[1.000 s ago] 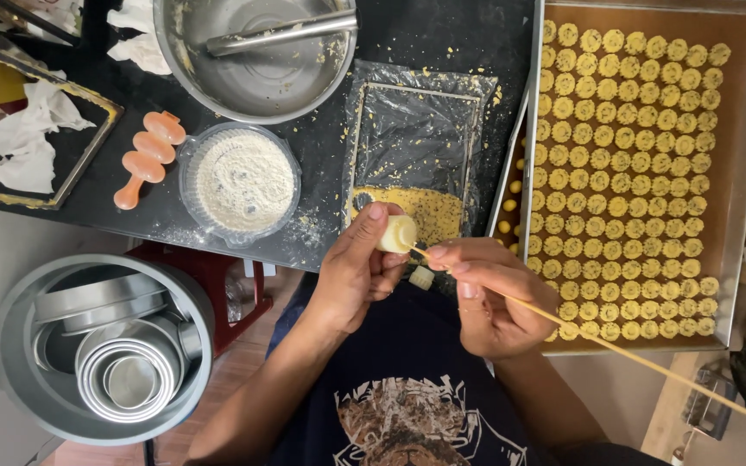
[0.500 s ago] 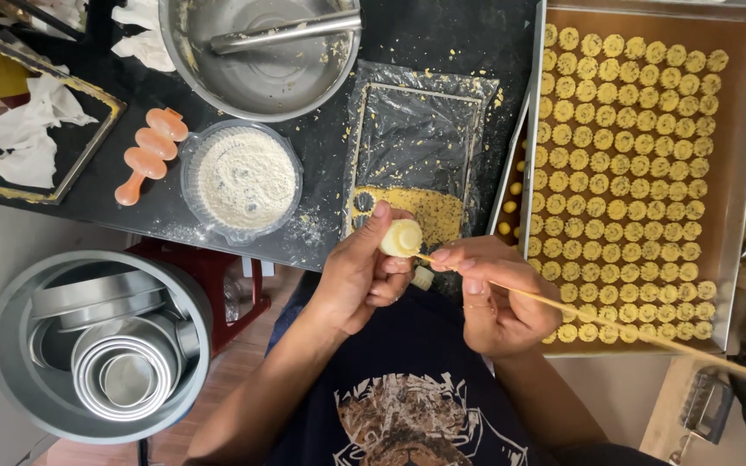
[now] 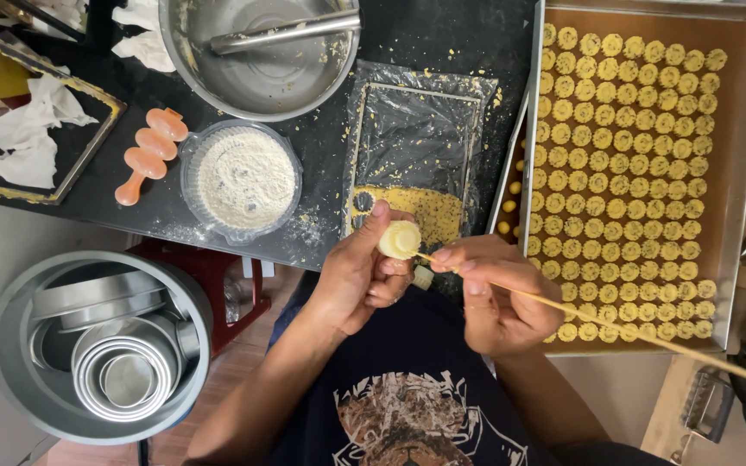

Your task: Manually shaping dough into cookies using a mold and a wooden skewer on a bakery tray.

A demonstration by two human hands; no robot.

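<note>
Fingers of left hand [image 3: 356,280] pinch small pale round cookie mould [image 3: 400,239]; right hand [image 3: 498,298] grips thin wooden skewer [image 3: 597,321] from 4 o'clock; probably best to pry gently.

A dark, crumb-dusted table [image 3: 442,34] is seen; a steel mixing bowl [image 3: 261,82] is set at twelve o'clock, a flour-filled bowl [image 3: 245,179] at ten, an orange press mould [image 3: 147,154] beside it; a plastic-covered board [image 3: 416,147] lies centrally; a cookie-filled baking tray [image 3: 740,129] is placed at three

open floor below hands, flour bowl [image 3: 245,179] left, cookie tray [image 3: 740,181] right
</note>
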